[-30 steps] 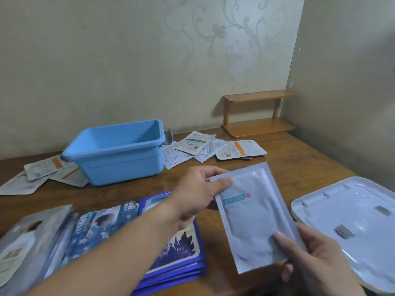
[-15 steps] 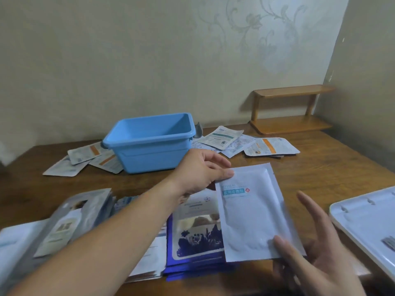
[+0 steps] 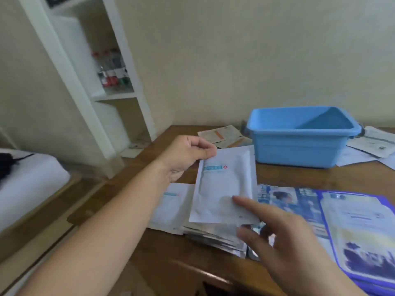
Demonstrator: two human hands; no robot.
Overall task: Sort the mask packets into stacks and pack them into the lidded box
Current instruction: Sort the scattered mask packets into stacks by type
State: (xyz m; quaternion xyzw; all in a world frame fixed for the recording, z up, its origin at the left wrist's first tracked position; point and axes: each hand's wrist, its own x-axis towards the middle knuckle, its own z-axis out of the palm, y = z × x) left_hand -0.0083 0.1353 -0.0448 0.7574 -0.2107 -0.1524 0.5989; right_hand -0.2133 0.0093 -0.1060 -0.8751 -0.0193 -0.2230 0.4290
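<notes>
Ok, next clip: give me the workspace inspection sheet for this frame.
Surface: wooden table, packets spread over it.
Job's things: white mask packet held over silver stack; purple-edged stack at right; blue box open, lid not in view.
Clutter: loose packets beside the box.
Grippers: left hand pinches the packet's top corner; right hand open, forefinger on it.
Cables: nothing seen.
Surroundings: white shelf unit with bottles.

At the upper left of my view stands a white shelf unit [image 3: 89,82], with bottles [image 3: 112,70] on one shelf, too blurred to tell apart. At the left edge lies a white bed [image 3: 27,182] with something black [image 3: 8,163] on it. A cream wall [image 3: 245,56] fills the top right.
</notes>
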